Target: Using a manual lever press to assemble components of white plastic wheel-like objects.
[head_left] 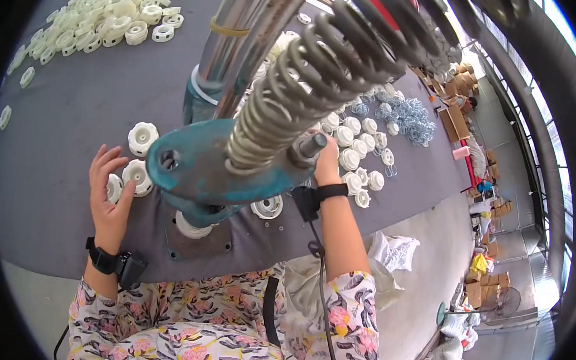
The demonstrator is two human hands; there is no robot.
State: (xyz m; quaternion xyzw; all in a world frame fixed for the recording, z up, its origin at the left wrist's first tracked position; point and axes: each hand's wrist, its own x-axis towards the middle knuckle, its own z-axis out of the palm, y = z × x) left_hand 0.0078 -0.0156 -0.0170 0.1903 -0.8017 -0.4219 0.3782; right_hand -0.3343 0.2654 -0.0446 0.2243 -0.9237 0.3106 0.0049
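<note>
My left hand (110,199) is over the left side of the table, its fingers spread and its thumb apart. A white plastic wheel (114,188) shows between thumb and palm; I cannot make out a grip on it. Two more white wheels, one lower (138,177) and one upper (143,139), lie just beyond the thumb. A teal hand press (200,168) with a big coil spring (307,82) fills the middle. Under its head sits a white round part (191,227) on the base plate (215,245). Behind the press, my right hand (328,163) is partly covered, its fingers hidden.
Pale plastic rings (106,24) are heaped at the far left. White round parts (349,144) and a tangle of wire rings (407,118) spread over the right side. A flanged white wheel (267,207) lies right of the press base. White sacks (394,251) rest on the floor.
</note>
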